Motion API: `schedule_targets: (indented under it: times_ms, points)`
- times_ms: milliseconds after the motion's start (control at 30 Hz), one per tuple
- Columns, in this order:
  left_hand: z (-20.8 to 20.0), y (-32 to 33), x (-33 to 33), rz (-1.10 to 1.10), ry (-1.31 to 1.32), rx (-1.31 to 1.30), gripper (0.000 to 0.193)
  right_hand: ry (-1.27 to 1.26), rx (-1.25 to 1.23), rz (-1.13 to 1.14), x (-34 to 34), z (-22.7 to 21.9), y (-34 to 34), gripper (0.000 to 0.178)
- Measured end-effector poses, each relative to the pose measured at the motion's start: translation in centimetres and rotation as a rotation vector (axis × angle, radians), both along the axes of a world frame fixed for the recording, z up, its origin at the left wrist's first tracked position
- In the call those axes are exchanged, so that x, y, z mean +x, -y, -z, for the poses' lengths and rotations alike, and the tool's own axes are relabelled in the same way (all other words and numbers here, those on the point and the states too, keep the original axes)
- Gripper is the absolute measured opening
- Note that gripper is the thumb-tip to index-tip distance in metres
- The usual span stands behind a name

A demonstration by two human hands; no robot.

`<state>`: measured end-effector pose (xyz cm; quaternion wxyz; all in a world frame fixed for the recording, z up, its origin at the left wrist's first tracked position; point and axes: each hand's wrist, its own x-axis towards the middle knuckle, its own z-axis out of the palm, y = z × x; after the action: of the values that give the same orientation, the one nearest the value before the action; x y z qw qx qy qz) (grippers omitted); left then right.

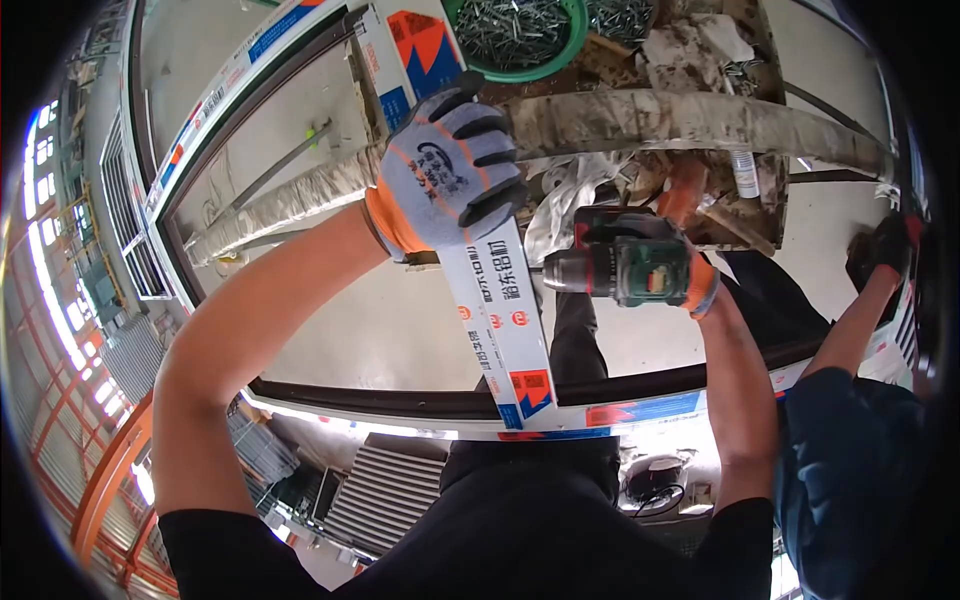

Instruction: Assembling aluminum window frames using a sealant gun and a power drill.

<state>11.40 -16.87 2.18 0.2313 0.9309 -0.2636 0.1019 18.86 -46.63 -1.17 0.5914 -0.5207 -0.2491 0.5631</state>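
My left hand [445,170], in a grey glove with orange stripes and dark fingertips, is closed over a film-wrapped profile bar [505,310]. The bar runs across the opening of a large wrapped frame [420,402], toward my body. In my right hand [700,280], also gloved, is a green and black cordless drill [640,272]. Its chuck points left, close to the bar's right side; I cannot tell whether the tip touches it. The glove's fingers are partly hidden behind the drill.
Beyond the bar, a green basin [578,40] of screws stands on a cluttered wooden board [640,65]. A cloth-wrapped beam [650,118] crosses under the frame. A white tube [745,175] lies among rags. At the right, another person's gloved hand [880,250] is at the frame's edge.
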Motion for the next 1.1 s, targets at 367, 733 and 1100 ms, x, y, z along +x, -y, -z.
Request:
schedule_targets:
  times_ms: [367,733,1100]
  points:
    - [-4.8,1.1,-0.2,-0.073,-0.123,0.121,0.020,0.600,-0.030,-0.019,3.6,1.5,4.3,0.038]
    - [0.4,2.6,16.0,-0.326,-0.827,0.849,0.035,0.576,0.018,0.607,7.2,4.0,11.9,0.047]
    - [13.4,0.7,22.5,-0.323,-0.618,0.813,0.027,0.656,0.005,0.957,5.1,-1.0,6.6,0.020]
